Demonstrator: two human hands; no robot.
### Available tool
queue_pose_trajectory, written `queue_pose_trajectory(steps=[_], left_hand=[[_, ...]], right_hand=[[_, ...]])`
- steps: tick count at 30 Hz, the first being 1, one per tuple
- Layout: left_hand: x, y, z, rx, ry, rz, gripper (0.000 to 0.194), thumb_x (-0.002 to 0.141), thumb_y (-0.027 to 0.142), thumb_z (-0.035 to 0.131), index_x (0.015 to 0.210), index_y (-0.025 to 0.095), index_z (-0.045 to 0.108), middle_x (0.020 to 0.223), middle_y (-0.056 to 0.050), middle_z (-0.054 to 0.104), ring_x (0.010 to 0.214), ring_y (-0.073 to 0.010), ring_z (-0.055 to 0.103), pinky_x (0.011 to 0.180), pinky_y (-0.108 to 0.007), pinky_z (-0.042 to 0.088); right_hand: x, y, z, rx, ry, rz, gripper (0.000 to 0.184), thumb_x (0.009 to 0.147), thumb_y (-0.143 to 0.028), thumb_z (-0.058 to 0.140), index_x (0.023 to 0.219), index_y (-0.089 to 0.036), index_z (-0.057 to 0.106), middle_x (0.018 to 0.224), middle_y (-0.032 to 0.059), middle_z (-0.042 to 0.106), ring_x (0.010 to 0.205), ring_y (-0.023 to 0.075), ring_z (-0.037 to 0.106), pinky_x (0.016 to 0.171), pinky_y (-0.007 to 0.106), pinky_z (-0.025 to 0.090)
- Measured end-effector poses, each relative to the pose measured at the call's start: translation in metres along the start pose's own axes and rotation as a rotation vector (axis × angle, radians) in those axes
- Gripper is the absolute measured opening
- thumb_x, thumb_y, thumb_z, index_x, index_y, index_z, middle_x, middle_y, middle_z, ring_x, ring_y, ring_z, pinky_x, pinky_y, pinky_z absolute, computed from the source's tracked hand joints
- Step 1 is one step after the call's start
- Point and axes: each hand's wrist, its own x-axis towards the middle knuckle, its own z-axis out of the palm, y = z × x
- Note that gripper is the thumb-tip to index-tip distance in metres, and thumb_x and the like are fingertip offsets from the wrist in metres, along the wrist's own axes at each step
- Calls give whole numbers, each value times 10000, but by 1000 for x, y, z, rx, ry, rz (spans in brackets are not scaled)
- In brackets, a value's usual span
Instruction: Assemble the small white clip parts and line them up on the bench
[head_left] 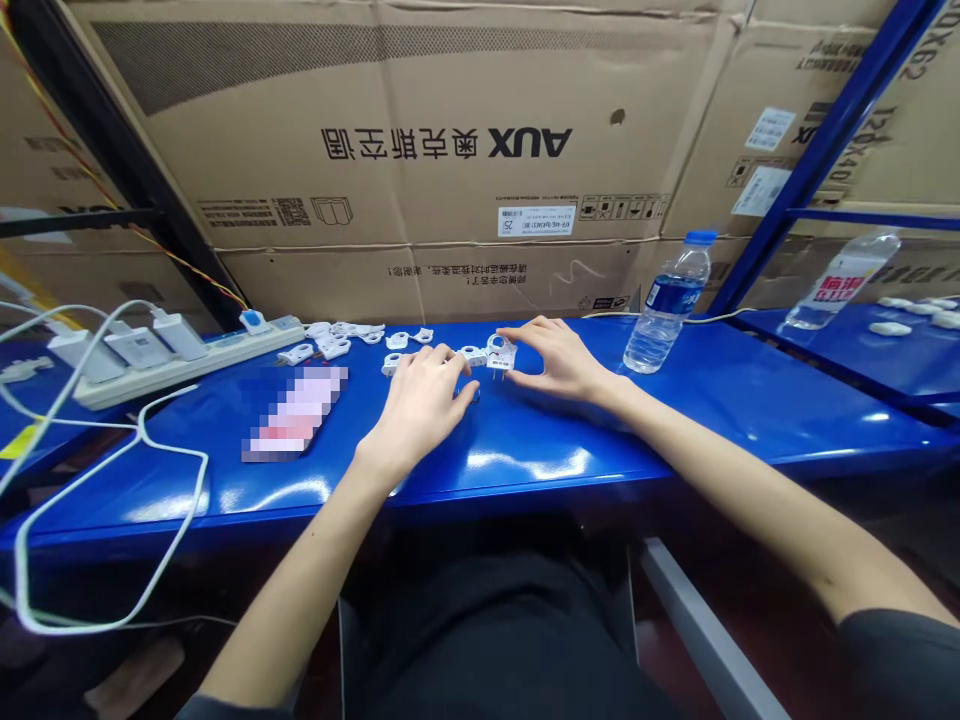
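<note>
My right hand [559,362] pinches a small white plastic part [501,354] between thumb and fingers. The part has a round hole at its top, and thin metal prongs stick out below it. Close by on the left, my left hand [421,400] rests low over the blue table, thumb held away from the bent fingers. White pieces [392,362] peek out beside and behind its fingers, and another white piece [472,356] lies between the two hands. Its fingertips are partly hidden. A thin dark curved thing near the left thumb is too small to name.
More white parts [337,338] lie at the back of the blue table [465,470]. A blurred-out flat object [296,412] is left of my hands. A power strip [195,362] with chargers and white cables [202,490] occupies the left. A water bottle [667,305] stands right; cardboard boxes [450,90] rise behind.
</note>
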Motion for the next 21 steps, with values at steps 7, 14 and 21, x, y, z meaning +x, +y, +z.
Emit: queue_pose_trajectory(steps=[7,14,21], left_hand=[[-3,-4,7,-72,-199,224,215,1005,284,609,1151,210,748,1175,-103,700,1131,-287,658,992,-438,519],[-1,-7,7,-35,-241,235,238,1011,222,573,1169,206,749,1193,-111,702,1145,-290,658,1008,-451,516],[-1,-7,7,-29,-236,232,248,1013,181,551,1166,195,746,1169,-108,720,1149,-292,659,1011,-449,509]], right_hand=[[-6,51,5,-152,-75,150,579,990,-470,619,1502,-202,594,1416,149,696,1249,373,633,1046,552,511],[-11,72,15,-143,-192,155,536,1006,-397,600,1494,-173,610,1356,180,720,1288,383,619,1056,570,523],[-12,80,22,-102,-249,155,478,1034,-363,552,1481,-211,623,1413,155,698,1361,351,598,1112,568,508]])
